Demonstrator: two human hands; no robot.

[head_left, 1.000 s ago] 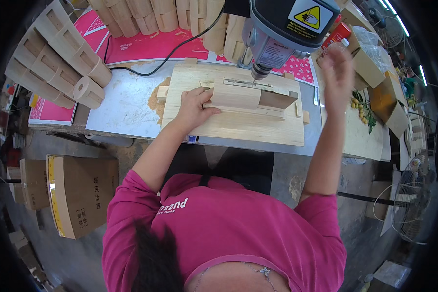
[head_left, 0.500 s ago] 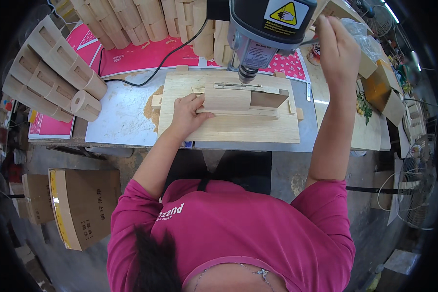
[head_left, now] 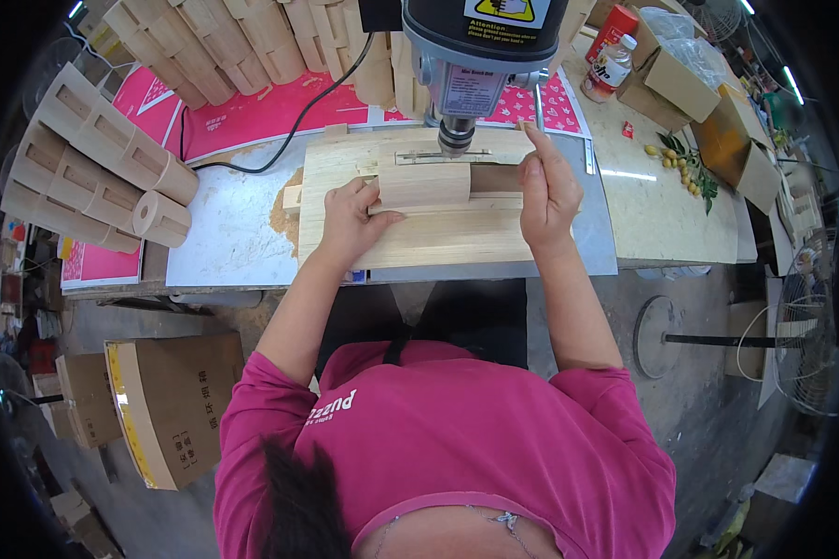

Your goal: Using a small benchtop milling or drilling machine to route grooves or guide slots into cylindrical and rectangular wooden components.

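A pale wooden cylinder (head_left: 426, 184) lies sideways in a wooden jig (head_left: 438, 244) on the bench. My left hand (head_left: 352, 219) is closed against its left end, thumb toward me and fingers on the far side. Above the cylinder stands a bench drill press (head_left: 480, 70), its chuck (head_left: 456, 135) low over the slotted metal strip (head_left: 438, 157) at the cylinder's far side. The bit's tip is too small to make out. My right hand (head_left: 552, 191) is closed round the lower end of the drill press lever (head_left: 539, 104), right of the chuck.
Slotted wooden cylinders (head_left: 112, 140) stand stacked at the left and along the back. A black cable (head_left: 280, 149) crosses the bench. Sawdust (head_left: 285, 219) lies left of the jig. At the right are a bottle (head_left: 608, 73), cardboard boxes (head_left: 667, 88) and small yellow fruit (head_left: 685, 170).
My right hand has swung the lever down and toward me, from high at the right to beside the jig. The chuck looks lower over the cylinder. My left hand keeps its hold.
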